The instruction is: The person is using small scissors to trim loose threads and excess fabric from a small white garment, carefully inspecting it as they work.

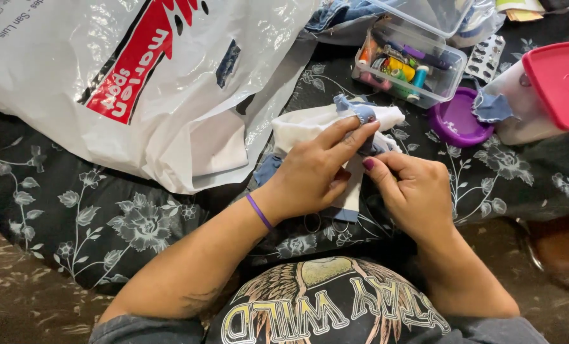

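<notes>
Head view: soft folded cloth (310, 124), fingers (351, 137).

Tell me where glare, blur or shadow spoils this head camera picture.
Head view: glare streaks the crinkled white plastic bag and the clear thread box; the left hand and right hand on the white and denim cloth are evenly lit and sharp; the shirt at the bottom edge looks slightly soft.

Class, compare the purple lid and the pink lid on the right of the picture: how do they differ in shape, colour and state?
The purple lid is round; the pink lid is squarish with rounded corners. The purple lid lies loose on the dark floral cloth, inner side up, while the pink lid sits closed on a white container. The pink lid looks larger. Both appear plastic, and a scrap of blue fabric lies between them.
</notes>
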